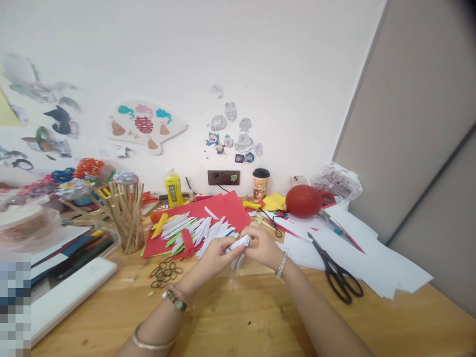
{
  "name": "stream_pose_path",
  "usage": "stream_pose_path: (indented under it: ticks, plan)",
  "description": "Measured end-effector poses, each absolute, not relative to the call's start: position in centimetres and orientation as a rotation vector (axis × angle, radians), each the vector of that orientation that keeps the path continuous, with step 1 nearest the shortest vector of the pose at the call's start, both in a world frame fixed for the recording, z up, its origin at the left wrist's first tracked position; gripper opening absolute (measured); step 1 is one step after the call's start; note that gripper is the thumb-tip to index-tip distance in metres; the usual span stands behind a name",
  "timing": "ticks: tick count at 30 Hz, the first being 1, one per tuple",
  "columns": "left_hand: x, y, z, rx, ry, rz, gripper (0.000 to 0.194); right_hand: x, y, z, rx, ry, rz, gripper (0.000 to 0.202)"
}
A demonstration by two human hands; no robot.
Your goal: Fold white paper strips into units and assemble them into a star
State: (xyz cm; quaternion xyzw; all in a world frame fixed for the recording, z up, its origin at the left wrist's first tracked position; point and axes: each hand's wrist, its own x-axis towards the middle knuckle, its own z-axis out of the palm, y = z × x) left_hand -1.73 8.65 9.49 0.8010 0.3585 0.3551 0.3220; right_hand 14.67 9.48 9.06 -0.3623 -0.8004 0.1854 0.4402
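Observation:
Both hands meet over the middle of the table. My left hand (217, 255) pinches a small bundle of folded white paper (240, 243) from the left, thumb on top. From the right, my right hand (262, 245) closes its fingers on the same bundle, hiding part of it. A thin dark line crosses the paper near the left fingertips; what it is I cannot make out. Just beyond lie many folded paper strips (201, 230), white, green, yellow and red, on red paper sheets (230, 208). Black rubber bands (165, 272) lie in a loose heap left of my left forearm.
Black scissors (334, 270) lie at right, partly on white paper sheets (375, 258). A red balloon (304, 201), a lidded paper cup (261, 184) and a yellow drink bottle (173, 188) stand along the wall. Wooden sticks (128, 213) fill a container at left, near a white case (78, 297).

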Motion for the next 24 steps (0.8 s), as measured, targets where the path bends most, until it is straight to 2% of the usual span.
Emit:
stream_pose_path:
  ticks: [3, 6, 13, 17, 24]
  plan:
    - [-1.5, 8.4, 9.6, 1.982, 0.924, 1.017, 0.036, 14.4, 9.4, 9.0, -0.789, -1.847, 0.817, 0.005]
    - [-0.9, 8.3, 9.3, 1.687, 0.940, 1.151, 0.038, 13.3, 9.4, 8.4, -0.623, -1.536, 1.193, 0.011]
    - [-0.1, 8.8, 9.0, 1.187, 0.868, 1.419, 0.029, 11.3, 8.8, 7.8, -0.482, -1.065, 1.533, 0.023]
    - [-0.3, 8.8, 9.3, 1.096, 0.745, 1.432, 0.033, 11.4, 8.6, 8.0, -0.466, -1.049, 1.587, 0.019]
    - [-0.7, 9.1, 9.4, 1.078, 0.741, 1.405, 0.028, 11.9, 9.2, 7.7, -0.591, -1.157, 1.337, 0.015]
